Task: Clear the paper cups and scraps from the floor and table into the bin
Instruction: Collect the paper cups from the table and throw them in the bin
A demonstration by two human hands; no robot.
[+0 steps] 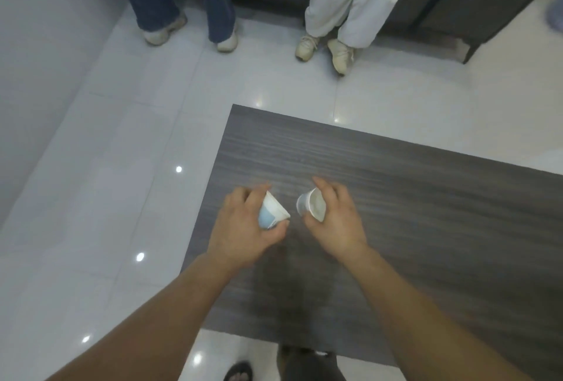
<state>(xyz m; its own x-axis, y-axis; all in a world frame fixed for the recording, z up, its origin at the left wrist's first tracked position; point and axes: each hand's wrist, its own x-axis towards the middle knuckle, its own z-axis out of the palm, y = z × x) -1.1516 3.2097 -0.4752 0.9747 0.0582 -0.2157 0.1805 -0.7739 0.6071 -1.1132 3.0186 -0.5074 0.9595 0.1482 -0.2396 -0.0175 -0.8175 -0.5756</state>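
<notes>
Head view: left hand [243, 225] grips a blue-and-white paper cup [271, 211], and right hand [333, 216] grips a white paper cup [312, 205]. Both cups are tilted, mouths facing each other, slightly apart, above the grey tabletop [396, 198] near its left edge.

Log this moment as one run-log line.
left hand: grips blue-and-white paper cup | right hand: grips white paper cup | location: both above grey wood-grain table
</notes>
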